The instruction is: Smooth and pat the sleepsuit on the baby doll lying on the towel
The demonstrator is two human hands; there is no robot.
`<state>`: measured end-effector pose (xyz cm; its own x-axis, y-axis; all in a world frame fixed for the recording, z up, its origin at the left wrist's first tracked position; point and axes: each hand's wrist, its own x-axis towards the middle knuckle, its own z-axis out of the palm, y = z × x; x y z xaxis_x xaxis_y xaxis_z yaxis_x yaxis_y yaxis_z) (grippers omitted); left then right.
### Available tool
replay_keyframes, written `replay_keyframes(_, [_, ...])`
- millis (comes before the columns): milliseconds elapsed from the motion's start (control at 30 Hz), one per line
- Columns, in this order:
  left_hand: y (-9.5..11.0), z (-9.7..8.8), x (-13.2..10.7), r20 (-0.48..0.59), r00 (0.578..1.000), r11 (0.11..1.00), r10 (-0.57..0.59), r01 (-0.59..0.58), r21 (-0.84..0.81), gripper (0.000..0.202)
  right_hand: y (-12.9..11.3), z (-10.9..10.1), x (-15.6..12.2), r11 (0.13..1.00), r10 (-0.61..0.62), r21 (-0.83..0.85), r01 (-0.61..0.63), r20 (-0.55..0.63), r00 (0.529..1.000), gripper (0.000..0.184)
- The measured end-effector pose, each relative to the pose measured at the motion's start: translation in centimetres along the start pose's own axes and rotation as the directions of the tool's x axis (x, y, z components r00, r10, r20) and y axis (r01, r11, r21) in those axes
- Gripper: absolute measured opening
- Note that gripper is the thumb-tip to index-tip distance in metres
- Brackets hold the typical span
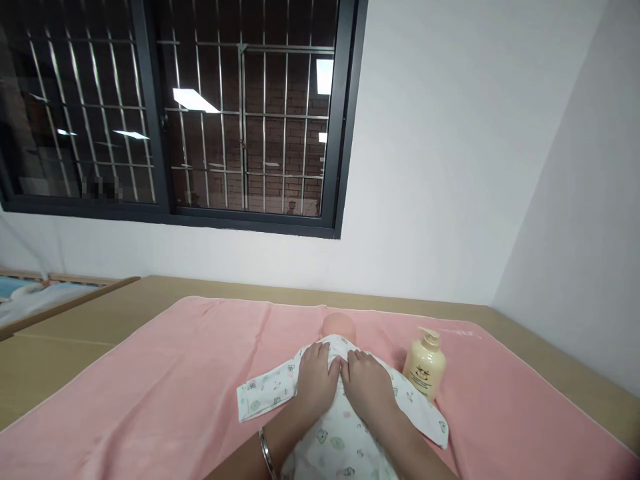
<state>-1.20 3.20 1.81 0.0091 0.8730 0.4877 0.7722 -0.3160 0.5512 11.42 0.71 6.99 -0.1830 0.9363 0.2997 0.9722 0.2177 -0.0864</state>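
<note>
A baby doll lies on a pink blanket, dressed in a white long-sleeved baby garment (345, 437) with small printed figures. Its bare round head (339, 325) points away from me, and both sleeves spread out to the sides. My left hand (317, 375) rests flat on the left of the doll's upper body. On the right of it lies my right hand (369, 383), also flat, with the two thumbs close together at the middle. Neither hand grips anything. Which way the doll faces I cannot tell.
A yellow pump bottle (425, 367) stands just beyond the right sleeve. The pink blanket (165, 380) covers much of a wooden table (65, 363). Behind are a white wall and a barred window (250, 120). At the far left is a wooden-edged bed with blue and white bedding (40, 293).
</note>
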Motion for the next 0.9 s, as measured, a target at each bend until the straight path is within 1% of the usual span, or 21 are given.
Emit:
replay_keyframes(100, [0.1,0.3,-0.4,-0.072,0.996,0.998,0.048,-0.05,-0.023,0.034,0.4,-0.1,0.4,0.999,0.03,0.043,-0.032,0.03,0.999,0.036])
replay_keyframes(200, [0.2,0.6,-0.8,-0.117,0.99,0.996,0.083,-0.085,-0.013,0.032,1.5,0.3,1.2,0.991,-0.029,0.129,0.024,0.038,0.999,0.039])
replay_keyframes(300, [0.0,0.7,-0.8,-0.109,0.991,0.997,0.08,-0.08,0.005,0.029,1.9,0.7,1.5,0.985,-0.099,0.147,0.089,0.061,0.993,0.043])
replay_keyframes(367, [-0.2,0.8,-0.7,-0.099,0.993,0.998,0.066,-0.064,0.023,0.033,1.6,0.7,1.1,0.987,-0.121,0.114,0.114,0.057,0.991,0.043])
replay_keyframes(467, [-0.5,0.8,-0.5,-0.083,0.992,0.995,0.092,-0.089,0.039,0.039,0.5,0.4,0.2,0.993,-0.117,0.016,0.117,0.029,0.993,0.041])
replay_keyframes(533, [-0.6,0.8,-0.4,-0.069,0.99,0.992,0.126,-0.125,0.019,0.037,0.1,0.2,-0.2,0.994,-0.107,-0.026,0.108,0.02,0.994,0.041])
replay_keyframes(600, [-0.5,0.6,-0.4,-0.073,0.987,0.99,0.144,-0.144,0.003,0.031,0.2,0.1,-0.1,0.995,-0.104,-0.001,0.104,0.028,0.994,0.042])
replay_keyframes(767, [-0.2,0.2,-0.7,-0.095,0.987,0.991,0.128,-0.124,0.045,0.024,2.0,0.7,1.2,0.981,-0.111,0.167,0.095,0.09,0.99,0.047])
replay_keyframes(833, [-0.2,0.3,-0.7,-0.08,0.99,0.993,0.115,-0.112,0.043,0.025,2.2,0.9,1.2,0.981,-0.111,0.171,0.095,0.09,0.99,0.048])
replay_keyframes(900, [-0.3,0.3,-0.6,-0.061,0.994,0.995,0.088,-0.085,0.046,0.031,1.8,0.8,0.9,0.986,-0.112,0.133,0.102,0.072,0.991,0.047])
